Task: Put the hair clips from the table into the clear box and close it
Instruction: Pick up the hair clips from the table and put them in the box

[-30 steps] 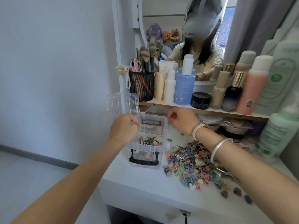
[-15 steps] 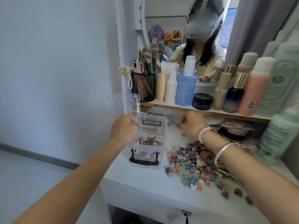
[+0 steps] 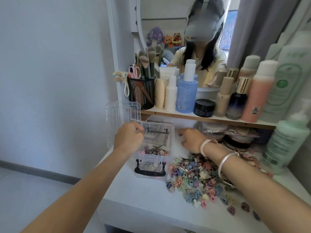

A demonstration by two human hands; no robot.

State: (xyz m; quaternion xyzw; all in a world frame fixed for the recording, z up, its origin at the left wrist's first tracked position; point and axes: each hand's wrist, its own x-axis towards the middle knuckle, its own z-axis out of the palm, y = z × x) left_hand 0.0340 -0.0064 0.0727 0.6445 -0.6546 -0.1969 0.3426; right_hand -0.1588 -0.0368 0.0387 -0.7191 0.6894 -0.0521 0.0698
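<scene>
The clear box [image 3: 165,140] stands on the white table [image 3: 144,204] with its black handle facing me and some hair clips inside. Its clear lid [image 3: 120,117] is swung open to the left. My left hand [image 3: 129,137] grips the box's left rim where the lid hinges. A heap of small coloured hair clips [image 3: 196,175] lies on the table right of the box. My right hand [image 3: 191,138] is low over the table just behind the heap and right of the box, knuckles up, fingers pointing left. Whether it holds a clip is hidden.
A shelf [image 3: 202,117] just above the hands carries a black mesh brush cup [image 3: 142,95], a blue bottle [image 3: 186,95], a black jar [image 3: 204,107] and several other bottles. A tall green bottle [image 3: 282,145] stands at the right. Under the shelf are jars and pouches.
My right hand has dropped from above the box's right side toward the table behind the clip heap. My left hand has stayed on the box.
</scene>
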